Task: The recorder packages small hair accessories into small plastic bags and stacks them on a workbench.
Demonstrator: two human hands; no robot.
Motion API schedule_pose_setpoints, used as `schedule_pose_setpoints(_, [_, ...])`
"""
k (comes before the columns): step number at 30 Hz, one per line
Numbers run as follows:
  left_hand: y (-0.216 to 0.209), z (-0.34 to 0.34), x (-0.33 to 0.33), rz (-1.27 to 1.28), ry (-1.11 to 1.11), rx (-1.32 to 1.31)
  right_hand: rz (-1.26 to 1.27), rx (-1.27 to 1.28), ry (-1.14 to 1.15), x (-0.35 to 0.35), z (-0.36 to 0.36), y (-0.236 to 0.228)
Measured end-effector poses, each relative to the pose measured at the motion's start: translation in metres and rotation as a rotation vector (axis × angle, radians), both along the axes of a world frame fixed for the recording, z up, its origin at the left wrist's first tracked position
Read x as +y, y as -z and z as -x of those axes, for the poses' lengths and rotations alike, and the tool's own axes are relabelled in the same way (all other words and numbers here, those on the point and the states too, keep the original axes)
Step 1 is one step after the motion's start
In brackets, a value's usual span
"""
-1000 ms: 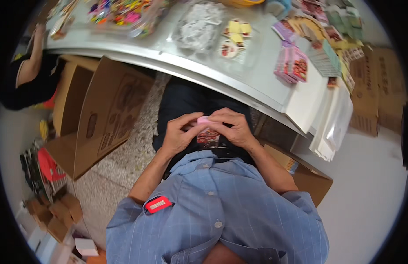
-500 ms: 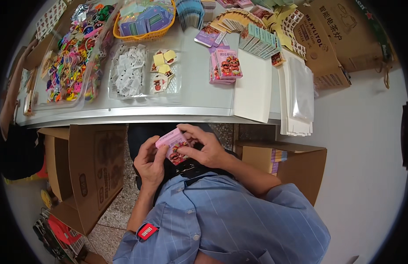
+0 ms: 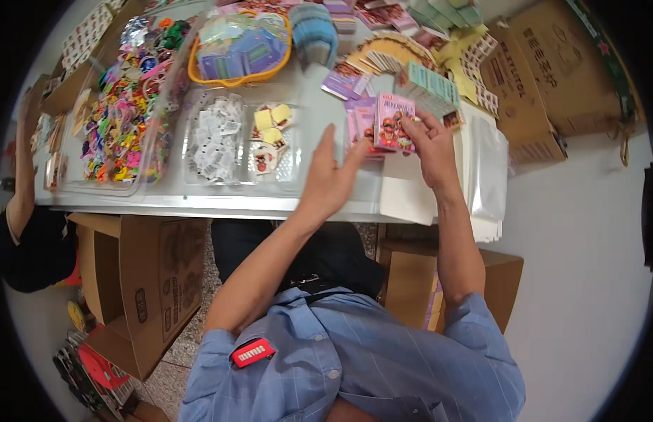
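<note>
A small pink card box (image 3: 393, 121) printed with red cartoon figures is held at its right edge by my right hand (image 3: 434, 149), its thumb across the front. It stands tilted over a small pile of similar pink boxes (image 3: 358, 125), partly covering them. My left hand (image 3: 330, 172) is over the table's near part, fingers spread, holding nothing. It is nearest to the pink pile and a clear plastic tray (image 3: 193, 177) with small white packets (image 3: 217, 133) and yellow-and-white stickers or cards (image 3: 271, 133).
A bin of colourful trinkets (image 3: 126, 116) and a yellow basket of purple packs (image 3: 245, 53) are at the left. Green boxes (image 3: 428, 86) and clear plastic sleeves (image 3: 487, 165) lie right. Open cartons (image 3: 140, 292) stand below the table edge. Another person's arm (image 3: 24, 165) is far left.
Both hands have risen from my lap to above the table. The pink box has come up in my right hand to the pink pile; my left hand has let go of it.
</note>
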State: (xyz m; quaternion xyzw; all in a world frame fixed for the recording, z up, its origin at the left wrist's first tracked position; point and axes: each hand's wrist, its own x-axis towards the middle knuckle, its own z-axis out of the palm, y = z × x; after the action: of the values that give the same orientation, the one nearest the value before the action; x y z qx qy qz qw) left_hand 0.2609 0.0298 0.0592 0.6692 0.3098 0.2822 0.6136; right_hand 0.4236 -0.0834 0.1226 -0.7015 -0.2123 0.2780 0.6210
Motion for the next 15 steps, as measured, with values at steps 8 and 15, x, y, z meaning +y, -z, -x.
schedule_pose_setpoints(8, [-0.005,-0.023,0.009,-0.015,0.172,-0.139,0.211,-0.193,0.038,0.014,0.01,0.026])
schedule_pose_setpoints(15, [-0.019,-0.008,0.014,0.082,0.257,-0.11,0.174,-0.627,0.068,0.027,-0.035,-0.013])
